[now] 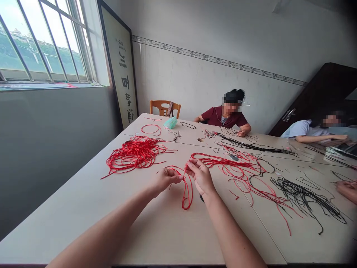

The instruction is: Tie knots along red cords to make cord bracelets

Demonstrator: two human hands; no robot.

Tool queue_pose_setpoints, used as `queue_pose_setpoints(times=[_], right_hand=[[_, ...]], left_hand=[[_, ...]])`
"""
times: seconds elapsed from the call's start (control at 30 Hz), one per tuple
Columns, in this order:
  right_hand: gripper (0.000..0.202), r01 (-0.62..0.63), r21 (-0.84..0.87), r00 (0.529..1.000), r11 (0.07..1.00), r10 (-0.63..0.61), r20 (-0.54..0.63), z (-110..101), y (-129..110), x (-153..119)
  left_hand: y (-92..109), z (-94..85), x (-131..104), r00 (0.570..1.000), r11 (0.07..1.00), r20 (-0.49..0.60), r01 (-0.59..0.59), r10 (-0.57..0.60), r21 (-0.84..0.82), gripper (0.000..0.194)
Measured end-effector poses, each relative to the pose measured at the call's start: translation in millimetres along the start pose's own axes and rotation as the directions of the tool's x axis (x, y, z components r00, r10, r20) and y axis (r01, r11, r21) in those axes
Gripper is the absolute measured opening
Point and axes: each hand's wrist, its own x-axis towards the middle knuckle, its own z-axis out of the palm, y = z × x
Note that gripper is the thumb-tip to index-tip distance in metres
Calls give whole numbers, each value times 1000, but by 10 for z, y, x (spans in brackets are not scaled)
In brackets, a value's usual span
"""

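A red cord [187, 201] hangs in a long loop between my hands, just above the table. My left hand [169, 179] pinches it between thumb and fingers, near what looks like a small knot. Close by on the right, my right hand [199, 174] is closed on a thin strand of the same cord, its thumb and forefinger pressed together. Behind my right hand lies a bundle of folded red cords [223, 161]. To the left of my hands spreads a big loose pile of red cords [136, 152].
Black cords [304, 195] lie tangled at the right, and a long black bundle [259, 147] stretches behind. A green plastic bag [170, 122] stands near the far edge of the table [92, 216]. People sit at the far side and right; another person's hand [347, 190] rests at the right edge.
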Motion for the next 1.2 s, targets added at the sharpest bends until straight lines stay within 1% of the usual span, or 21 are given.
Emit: queue_pose_setpoints(times=[0.1,0.2,0.3,0.4,0.5,0.7,0.8,0.93,1.1,1.2], right_hand=[[19,-14,35,1000,999,14,-8,2,4,1],[18,-14,29,1000,999,14,-4,3,19,1],[17,-3,22,1000,1000,3,-3,0,36,5],[16,-1,36,1000,999,2,-12,-4,39,8],[17,-3,68,999,998,5,-35,-2,27,9],[17,2,160,995,987,14,-100,-8,-1,32],[19,-17,235,991,972,47,-124,-37,0,60],[20,-68,299,982,952,117,-148,-102,28,111],[20,-54,299,980,953,108,-167,-144,57,138],[20,-46,292,981,955,98,-166,-132,53,127]], left_hand=[[5,4,-12,999,999,-32,-6,8,48,31],[39,32,-43,999,994,-45,-24,29,104,29],[93,78,-68,999,995,-28,24,-21,96,29],[130,114,-66,996,996,-78,46,-41,75,31],[130,133,-50,993,999,-109,41,-38,22,34],[105,157,-36,988,987,-111,90,-105,-134,37],[114,176,-38,987,974,-106,96,-120,-207,37],[124,203,-43,991,952,-64,92,-116,-292,31],[120,208,-51,993,902,-3,105,-117,-419,21],[113,210,-46,991,902,11,125,-132,-413,19]])
